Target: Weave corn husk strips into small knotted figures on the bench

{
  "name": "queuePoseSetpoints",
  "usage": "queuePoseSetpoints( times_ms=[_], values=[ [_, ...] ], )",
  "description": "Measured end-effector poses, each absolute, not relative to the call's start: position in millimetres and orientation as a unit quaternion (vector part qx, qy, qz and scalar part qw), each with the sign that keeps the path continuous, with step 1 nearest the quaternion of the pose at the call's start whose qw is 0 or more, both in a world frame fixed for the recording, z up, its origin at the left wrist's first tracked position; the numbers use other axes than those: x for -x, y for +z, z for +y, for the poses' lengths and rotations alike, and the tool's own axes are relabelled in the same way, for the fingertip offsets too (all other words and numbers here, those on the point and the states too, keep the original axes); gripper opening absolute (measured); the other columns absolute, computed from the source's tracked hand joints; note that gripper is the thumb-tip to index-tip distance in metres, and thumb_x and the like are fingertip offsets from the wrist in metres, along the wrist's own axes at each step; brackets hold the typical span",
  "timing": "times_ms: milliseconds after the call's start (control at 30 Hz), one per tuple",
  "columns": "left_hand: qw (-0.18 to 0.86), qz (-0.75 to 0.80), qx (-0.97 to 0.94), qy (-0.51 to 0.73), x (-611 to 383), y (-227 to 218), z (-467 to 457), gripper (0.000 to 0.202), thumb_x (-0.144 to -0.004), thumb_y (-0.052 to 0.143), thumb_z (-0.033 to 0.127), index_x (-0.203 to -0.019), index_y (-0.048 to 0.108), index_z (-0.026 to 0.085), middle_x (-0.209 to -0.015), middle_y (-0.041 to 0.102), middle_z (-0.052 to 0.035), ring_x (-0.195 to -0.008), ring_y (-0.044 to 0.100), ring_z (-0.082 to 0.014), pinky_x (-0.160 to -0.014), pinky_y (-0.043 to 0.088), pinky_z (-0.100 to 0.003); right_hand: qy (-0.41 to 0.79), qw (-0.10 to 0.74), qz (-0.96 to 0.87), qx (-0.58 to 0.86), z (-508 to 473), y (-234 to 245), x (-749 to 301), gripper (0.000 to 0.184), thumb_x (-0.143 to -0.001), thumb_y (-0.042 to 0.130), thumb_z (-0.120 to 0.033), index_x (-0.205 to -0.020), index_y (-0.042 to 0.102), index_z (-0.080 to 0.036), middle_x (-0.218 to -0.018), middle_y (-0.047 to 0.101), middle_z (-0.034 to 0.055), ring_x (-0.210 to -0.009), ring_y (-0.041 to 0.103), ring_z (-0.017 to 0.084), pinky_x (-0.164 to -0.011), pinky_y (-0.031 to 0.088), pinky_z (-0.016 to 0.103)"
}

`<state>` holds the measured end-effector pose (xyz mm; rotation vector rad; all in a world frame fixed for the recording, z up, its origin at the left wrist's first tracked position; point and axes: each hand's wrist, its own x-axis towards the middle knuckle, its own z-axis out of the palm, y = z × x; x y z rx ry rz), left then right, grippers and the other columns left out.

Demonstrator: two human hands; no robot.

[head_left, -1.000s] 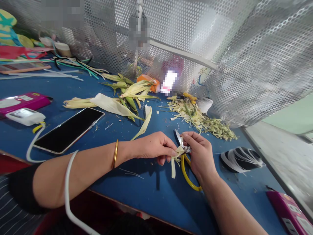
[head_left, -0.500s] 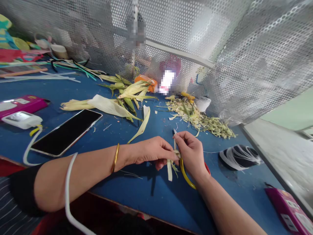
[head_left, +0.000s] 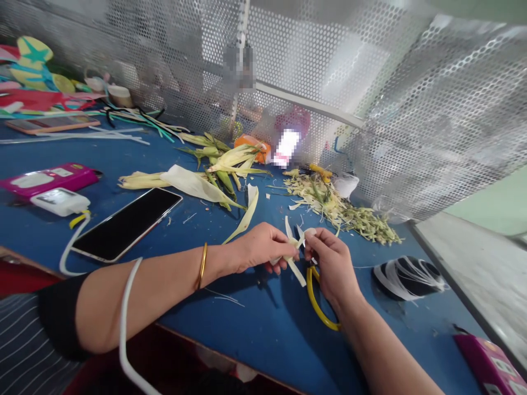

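Note:
My left hand (head_left: pixel 263 247) is closed, pinching pale corn husk strips (head_left: pixel 297 272) that fold and cross at its fingertips. Thumb and fingers of my right hand (head_left: pixel 334 269) pinch the end of one pale strip, just beside the left fingertips. A pair of scissors with yellow handles (head_left: pixel 315 307) lies against the right palm, blades pointing away from me; how the hand bears them is partly hidden. Beyond the hands, a curled single husk (head_left: pixel 248 211) rests on the blue table (head_left: pixel 255 329).
Husks (head_left: pixel 193 184) and a heap of husk scraps (head_left: pixel 321 195) lie farther back, before a perforated metal screen (head_left: pixel 304 49). A phone (head_left: pixel 127 224) and a magenta device (head_left: pixel 53 178) are at left. At right are a black spool with white thread (head_left: pixel 407 278) and another magenta device (head_left: pixel 492 362).
My right fingers have turned and now pinch a strip end, pulling it up and right. The strips in my left hand are tilted differently. The camera view has shifted slightly.

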<state>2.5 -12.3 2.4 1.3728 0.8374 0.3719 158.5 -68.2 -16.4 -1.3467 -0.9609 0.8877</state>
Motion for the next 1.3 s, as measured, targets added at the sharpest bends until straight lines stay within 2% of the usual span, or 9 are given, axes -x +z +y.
queuePoseSetpoints(
  times_ms=[100,233,333,433,567,667,800,1000,1300],
  values=[
    [0.686,0.365,-0.605,0.175,-3,2,-13,0.017,-0.073,0.069,0.031,-0.066,0.070,0.015,-0.050,0.058,0.0019,-0.045,0.053,-0.0093,-0.048,0.043,-0.021,0.353,0.607,-0.404,0.586,-67,-21,-159,0.028,-0.074,0.072,-0.040,-0.065,0.056,-0.018,-0.054,0.051,-0.0053,-0.049,0.044,0.008,-0.051,0.035,0.023],
    [0.706,0.356,-0.586,0.179,-2,-1,-10,0.019,-0.071,0.071,0.033,-0.067,0.070,0.014,-0.051,0.059,0.0012,-0.046,0.054,-0.0100,-0.049,0.044,-0.022,0.327,0.571,-0.434,0.615,-65,-24,-162,0.025,-0.079,0.066,-0.041,-0.071,0.058,-0.018,-0.057,0.055,-0.0028,-0.053,0.050,0.012,-0.055,0.041,0.026],
    [0.733,0.370,-0.531,0.208,-1,-3,-6,0.025,-0.069,0.074,0.037,-0.072,0.071,0.012,-0.056,0.062,-0.0005,-0.050,0.056,-0.0106,-0.053,0.046,-0.023,0.119,0.547,-0.541,0.628,-69,-18,-164,0.017,-0.084,0.062,-0.034,-0.091,0.063,-0.018,-0.080,0.065,0.0046,-0.073,0.060,0.018,-0.069,0.047,0.032],
    [0.767,0.366,-0.472,0.234,0,0,-3,0.028,-0.065,0.077,0.038,-0.073,0.070,0.012,-0.063,0.066,-0.0031,-0.058,0.059,-0.0118,-0.061,0.048,-0.025,-0.123,0.443,-0.709,0.534,-78,-7,-160,0.013,-0.090,0.057,-0.019,-0.099,0.065,-0.020,-0.089,0.066,0.0058,-0.083,0.060,0.019,-0.079,0.043,0.035],
    [0.786,0.354,-0.441,0.251,2,5,-1,0.017,-0.061,0.076,0.025,-0.061,0.064,0.013,-0.059,0.058,0.0012,-0.057,0.052,-0.0091,-0.060,0.046,-0.023,-0.247,0.261,-0.837,0.412,-85,-4,-153,0.021,-0.092,0.050,-0.010,-0.104,0.066,-0.018,-0.087,0.069,0.0052,-0.079,0.057,0.018,-0.086,0.039,0.037],
    [0.783,0.351,-0.447,0.251,2,5,0,0.011,-0.059,0.072,0.017,-0.057,0.062,0.013,-0.058,0.055,0.0023,-0.058,0.051,-0.0084,-0.061,0.045,-0.022,-0.274,0.217,-0.842,0.412,-83,-9,-153,0.022,-0.094,0.048,-0.010,-0.105,0.066,-0.017,-0.087,0.070,0.0056,-0.078,0.057,0.018,-0.090,0.038,0.038],
    [0.788,0.338,-0.453,0.242,2,3,-1,0.007,-0.058,0.071,0.013,-0.064,0.068,0.012,-0.068,0.063,-0.0008,-0.066,0.056,-0.0106,-0.070,0.048,-0.025,-0.259,0.252,-0.834,0.417,-79,-14,-155,0.021,-0.095,0.047,-0.007,-0.099,0.065,-0.017,-0.087,0.071,0.0044,-0.077,0.058,0.016,-0.090,0.038,0.036],
    [0.785,0.334,-0.444,0.274,3,6,-2,0.014,-0.060,0.080,0.017,-0.067,0.070,0.011,-0.070,0.067,-0.0019,-0.065,0.058,-0.0102,-0.068,0.048,-0.023,-0.219,0.303,-0.839,0.396,-82,-13,-153,0.022,-0.092,0.047,-0.004,-0.099,0.063,-0.016,-0.089,0.072,0.0058,-0.079,0.061,0.016,-0.091,0.040,0.037],
    [0.789,0.340,-0.419,0.294,4,2,0,0.021,-0.061,0.083,0.020,-0.075,0.070,0.011,-0.073,0.072,-0.0063,-0.069,0.066,-0.0138,-0.074,0.052,-0.026,-0.175,0.298,-0.873,0.343,-91,-12,-146,0.025,-0.092,0.043,-0.005,-0.098,0.065,-0.016,-0.086,0.070,0.0070,-0.077,0.062,0.018,-0.088,0.043,0.038]
  ],
)
